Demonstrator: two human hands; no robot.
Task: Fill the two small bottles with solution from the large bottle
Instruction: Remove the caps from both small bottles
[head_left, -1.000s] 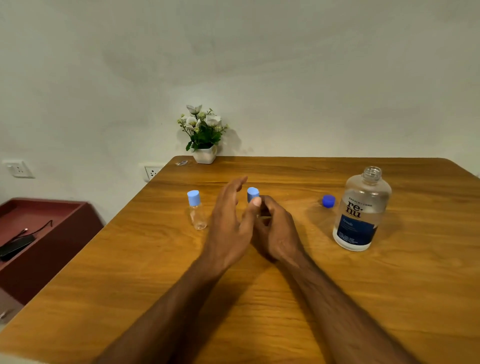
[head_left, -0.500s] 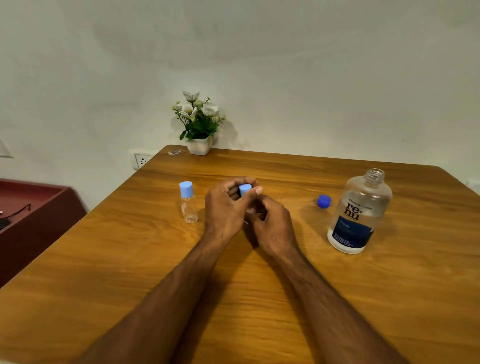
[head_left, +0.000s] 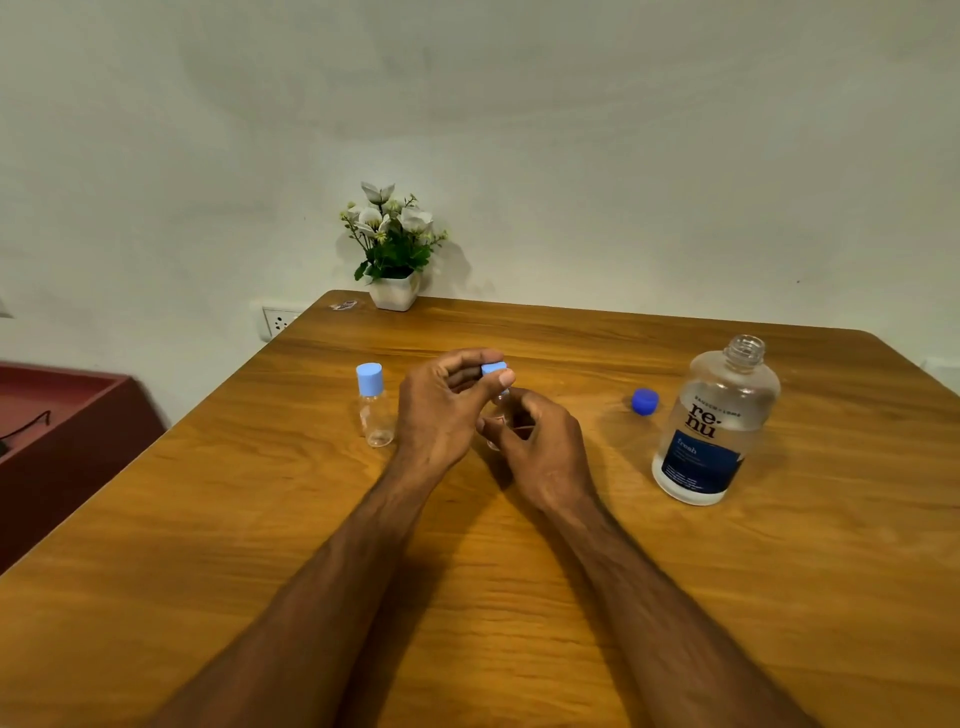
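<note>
From the head camera we look down on a wooden table (head_left: 727, 597) pushed against a pale wall (head_left: 571, 130). We take the large bottle (head_left: 714, 421) as our landmark: it stands upright and uncapped toward the table's right side, clear with a dark blue label, and liquid shows only in its lower part. Its dark blue cap (head_left: 644, 401) lies on the wood just left of it. Far behind and to the left of the large bottle, at the table's back edge, sits a small white pot of flowers (head_left: 393, 244). A wall socket (head_left: 276, 322) shows beyond the table's left corner, and a dark red cabinet (head_left: 62, 431) stands lower, further left.

Well to the left of the large bottle, our two hands meet over the middle of the table. Our left hand (head_left: 441, 410) is curled, its thumb and fingers pinching a light blue cap (head_left: 492, 369). Our right hand (head_left: 540, 447) is loosely closed around the clear small bottle (head_left: 500, 415) beneath that cap; we cannot tell whether the cap is still seated on it. Just left of our left hand, the second small bottle (head_left: 375, 408) stands upright, capped in light blue and untouched.
</note>
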